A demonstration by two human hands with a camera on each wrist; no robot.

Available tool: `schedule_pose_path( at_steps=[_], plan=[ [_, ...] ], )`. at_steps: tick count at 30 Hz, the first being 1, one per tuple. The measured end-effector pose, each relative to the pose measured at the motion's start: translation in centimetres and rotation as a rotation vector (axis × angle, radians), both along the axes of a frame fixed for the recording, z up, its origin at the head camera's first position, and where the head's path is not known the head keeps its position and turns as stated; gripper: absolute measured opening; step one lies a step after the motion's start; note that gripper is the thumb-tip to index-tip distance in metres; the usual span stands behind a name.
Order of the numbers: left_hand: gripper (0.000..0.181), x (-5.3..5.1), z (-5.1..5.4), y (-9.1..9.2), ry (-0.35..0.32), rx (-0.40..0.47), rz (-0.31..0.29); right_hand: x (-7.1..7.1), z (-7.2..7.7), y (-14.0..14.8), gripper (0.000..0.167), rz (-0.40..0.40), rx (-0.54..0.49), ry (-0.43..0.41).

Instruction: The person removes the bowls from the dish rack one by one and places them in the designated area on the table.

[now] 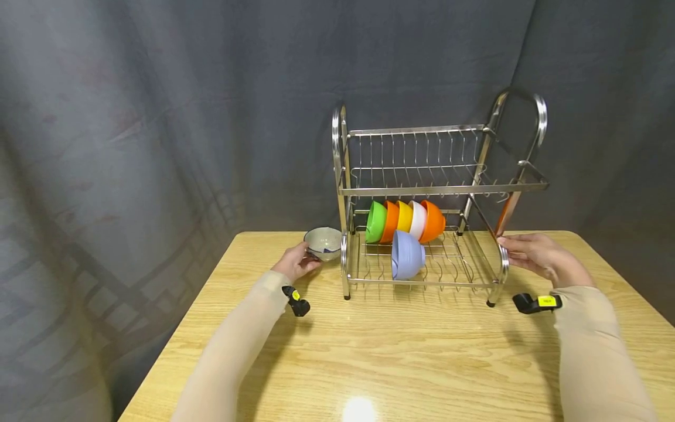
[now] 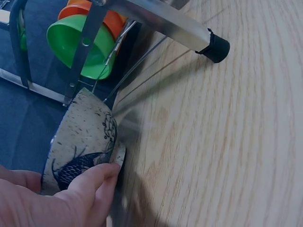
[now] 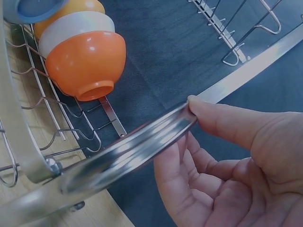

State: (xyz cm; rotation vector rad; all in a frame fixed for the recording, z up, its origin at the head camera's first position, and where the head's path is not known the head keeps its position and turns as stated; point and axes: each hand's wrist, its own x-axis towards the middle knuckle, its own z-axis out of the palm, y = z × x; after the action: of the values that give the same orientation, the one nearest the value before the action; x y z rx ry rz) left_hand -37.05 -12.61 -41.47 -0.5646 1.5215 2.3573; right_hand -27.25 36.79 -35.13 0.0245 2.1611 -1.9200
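Dish rack (image 1: pixel 416 190), two-tier, metal: standing on a wood-grain desk (image 1: pixel 422 351), its lower tier carrying the coloured bowls. Contents, back row: a green bowl (image 1: pixel 375 223), an orange bowl (image 1: pixel 390 220), a yellow bowl (image 1: pixel 404 215), a white bowl (image 1: pixel 418 220) and a second orange bowl (image 1: pixel 433 223), all nesting on edge, with the green mouth facing left. Front: one lavender bowl (image 1: pixel 408 255), lying on edge before them. Outside: one speckled ceramic bowl (image 1: pixel 323 241) with a dark blue motif, sitting just beside the rack's left side; whether it is touching the desk, one cannot tell. Left hand (image 1: pixel 297 264): its grip is narrowing on this bowl, pinching rim and outer wall. Right hand (image 1: pixel 543 258): its grip is pinching the rack's right side tube (image 3: pixel 142 146). Progress, by judgement: bowl racking is appearing well advanced, six coloured pieces occupying the lower tier and the ceramic one awaiting placement.
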Motion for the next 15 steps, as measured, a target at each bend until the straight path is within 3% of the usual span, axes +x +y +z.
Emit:
schedule_pose_path(
  at_steps=[2, 3, 5, 7, 9, 10, 11, 13, 15],
  plan=[
    [0.047, -0.2, -0.5, -0.5, 0.012, 0.027, -0.021, 0.0, 0.1, 0.0, 0.031, 0.001, 0.018, -0.002],
    [0.046, -1.4, -2.0, -1.3, 0.03, 0.06, -0.045, 0.0, 0.1, 0.0, 0.044, 0.002, 0.029, -0.002],
    [0.045, -2.4, -3.1, -1.8, 0.028, 0.066, -0.053, 0.0, 0.1, -0.1, 0.067, 0.006, 0.049, 0.0],
    [0.046, -2.4, -3.3, -2.0, 0.026, 0.085, -0.059, -0.1, 0.1, -0.2, 0.073, 0.007, 0.058, 0.001],
    [0.047, -2.4, -3.1, -1.7, 0.006, 0.042, -0.041, 0.0, 0.1, -0.2, 0.068, 0.01, 0.068, 0.009],
    [0.047, -1.2, -1.7, -1.1, -0.017, 0.007, -0.021, 0.0, 0.1, -0.1, 0.06, 0.009, 0.065, 0.012],
    [0.048, -0.4, -1.0, -1.0, -0.013, -0.005, -0.026, 0.0, 0.1, -0.1, 0.052, 0.011, 0.061, 0.015],
    [0.048, 0.8, 0.4, -0.7, 0.009, -0.118, -0.046, 0.0, 0.1, 0.0, 0.027, 0.012, 0.042, 0.019],
    [0.049, 1.5, 1.2, -0.5, 0.073, -0.303, -0.031, 0.0, 0.0, 0.0, 0.007, 0.014, 0.024, 0.018]
  ],
)
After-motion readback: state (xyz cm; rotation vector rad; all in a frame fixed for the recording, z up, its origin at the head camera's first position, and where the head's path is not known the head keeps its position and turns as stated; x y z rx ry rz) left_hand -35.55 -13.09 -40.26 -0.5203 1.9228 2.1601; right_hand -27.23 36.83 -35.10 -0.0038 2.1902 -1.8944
